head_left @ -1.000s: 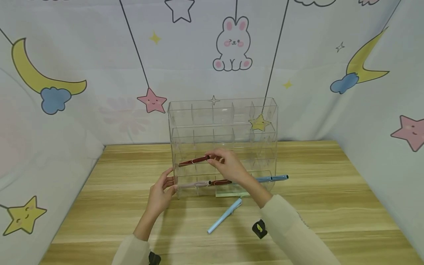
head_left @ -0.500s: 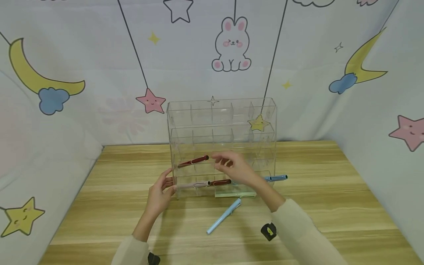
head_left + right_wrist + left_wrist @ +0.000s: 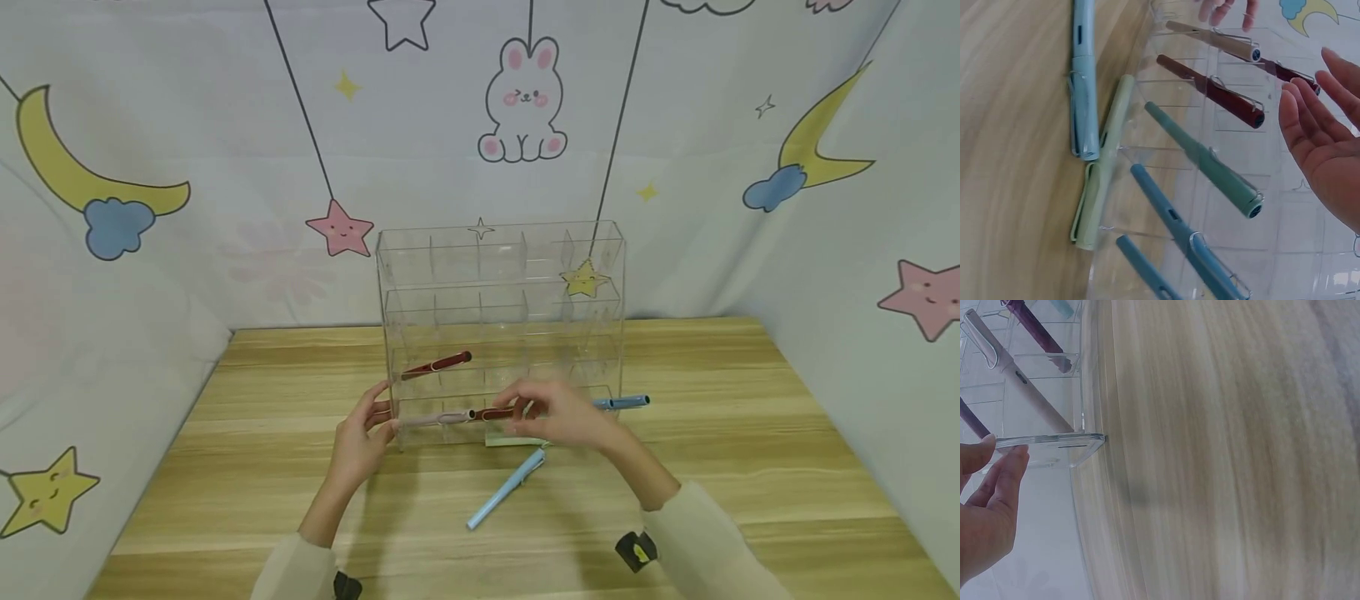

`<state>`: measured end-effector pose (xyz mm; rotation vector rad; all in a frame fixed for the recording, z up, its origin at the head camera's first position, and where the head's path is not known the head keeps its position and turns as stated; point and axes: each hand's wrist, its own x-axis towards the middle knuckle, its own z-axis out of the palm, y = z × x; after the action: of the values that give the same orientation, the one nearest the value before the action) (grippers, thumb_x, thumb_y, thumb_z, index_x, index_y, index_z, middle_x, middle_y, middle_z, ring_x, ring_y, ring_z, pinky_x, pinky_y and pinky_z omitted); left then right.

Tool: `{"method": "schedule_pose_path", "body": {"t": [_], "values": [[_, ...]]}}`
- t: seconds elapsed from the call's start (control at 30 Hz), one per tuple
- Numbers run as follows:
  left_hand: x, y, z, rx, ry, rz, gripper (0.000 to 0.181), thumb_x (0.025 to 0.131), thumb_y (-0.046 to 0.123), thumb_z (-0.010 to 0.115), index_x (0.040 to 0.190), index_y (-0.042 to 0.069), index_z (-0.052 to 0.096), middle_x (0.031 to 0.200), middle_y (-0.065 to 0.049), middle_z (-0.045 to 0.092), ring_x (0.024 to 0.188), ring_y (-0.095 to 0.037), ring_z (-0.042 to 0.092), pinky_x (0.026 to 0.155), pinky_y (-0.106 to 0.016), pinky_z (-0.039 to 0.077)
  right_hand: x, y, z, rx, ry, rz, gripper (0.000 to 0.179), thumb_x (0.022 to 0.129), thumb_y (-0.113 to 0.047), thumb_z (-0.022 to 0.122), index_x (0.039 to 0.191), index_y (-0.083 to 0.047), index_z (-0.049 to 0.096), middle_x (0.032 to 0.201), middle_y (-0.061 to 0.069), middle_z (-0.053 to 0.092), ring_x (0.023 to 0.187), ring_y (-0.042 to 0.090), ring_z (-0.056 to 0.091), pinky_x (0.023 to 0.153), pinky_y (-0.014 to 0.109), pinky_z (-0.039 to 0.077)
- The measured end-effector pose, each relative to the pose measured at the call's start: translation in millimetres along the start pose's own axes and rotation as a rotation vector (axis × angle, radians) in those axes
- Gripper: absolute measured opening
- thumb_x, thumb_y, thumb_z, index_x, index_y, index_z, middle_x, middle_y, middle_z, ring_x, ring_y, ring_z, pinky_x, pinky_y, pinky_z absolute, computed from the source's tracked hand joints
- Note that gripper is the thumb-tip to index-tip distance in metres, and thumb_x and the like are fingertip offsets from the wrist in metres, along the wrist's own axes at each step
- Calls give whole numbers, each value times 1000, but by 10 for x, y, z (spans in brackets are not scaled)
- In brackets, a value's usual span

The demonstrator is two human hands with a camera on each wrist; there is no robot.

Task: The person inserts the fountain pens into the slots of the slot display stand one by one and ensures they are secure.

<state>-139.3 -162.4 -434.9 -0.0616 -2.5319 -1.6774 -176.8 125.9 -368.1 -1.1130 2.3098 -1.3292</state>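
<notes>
The left hand [image 3: 365, 433] pinched the side of the rack [image 3: 480, 310]; the right hand [image 3: 558, 412], loosely bent, held nothing. The pale-blue pen [image 3: 504, 492] (likely light, stiff, slick) lay on the table [image 3: 247, 467], best gripped mid-barrel.

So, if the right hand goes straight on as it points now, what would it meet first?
Probably the slim dark red pen in the bottom row of the clear plastic rack. In the head view the right hand points at it; depth is unclear, the hand may pass in front.
</notes>
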Motion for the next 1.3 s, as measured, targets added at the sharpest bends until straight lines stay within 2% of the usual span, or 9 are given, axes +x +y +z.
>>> {"method": "schedule_pose_path", "body": {"t": [0.2,0.3,0.47,0.6,0.67,0.77,0.9,1.07,1.3], "values": [[1,2,-1,8,4,-1,56,84,-8,58,135,3,39,113,-27,56,103,-36,57,75,-32,55,-200,153,98,44,-81,67,27,83,-9,67,109,-4,62,91,5,61,77,11,57,66,28,52],[5,-4,-1,14,9,1,56,83,-9,59,135,3,39,113,-27,57,102,-36,58,74,-33,55,-283,263,159,36,-98,63,26,81,-7,68,106,-2,62,86,8,61,74,10,56,66,26,52],[16,-15,3,21,12,-6,57,83,-10,59,135,3,39,112,-27,57,102,-36,58,74,-32,55,-377,471,268,-24,-86,36,26,78,0,70,103,0,64,86,11,62,70,8,53,60,23,52],[16,-19,4,20,15,-6,58,82,-11,59,135,3,39,112,-28,57,101,-36,58,74,-32,55,-435,610,355,-60,-45,31,25,76,3,69,101,1,65,93,11,63,70,15,52,58,22,48],[14,-18,3,18,19,-1,58,82,-12,59,135,3,40,111,-28,57,100,-36,59,74,-33,55,-462,661,397,-77,-22,30,24,76,4,69,99,0,65,96,11,64,76,19,55,61,24,50],[11,-18,1,22,20,3,58,82,-11,60,135,2,40,111,-27,58,100,-37,59,74,-32,55,-508,718,454,-104,-5,59,22,78,4,67,99,-3,66,102,8,63,90,22,57,74,30,51],[11,-18,-1,28,16,1,58,82,-11,60,135,3,39,111,-26,58,101,-37,58,75,-32,55,-563,767,494,-175,3,106,22,80,-1,66,101,-8,67,108,4,60,103,23,54,88,38,46],[15,-22,-2,26,13,-6,58,83,-11,59,135,3,39,111,-26,57,102,-37,58,75,-32,55,-597,805,504,-238,9,108,23,81,-3,67,103,-9,66,111,5,59,105,24,52,89,43,45],[16,-27,2,35,20,-7,58,82,-11,60,135,3,39,110,-26,58,101,-37,58,74,-32,55,-623,816,538,-256,1,127,25,78,-2,68,101,-13,67,109,2,59,104,22,49,90,49,40]]}}
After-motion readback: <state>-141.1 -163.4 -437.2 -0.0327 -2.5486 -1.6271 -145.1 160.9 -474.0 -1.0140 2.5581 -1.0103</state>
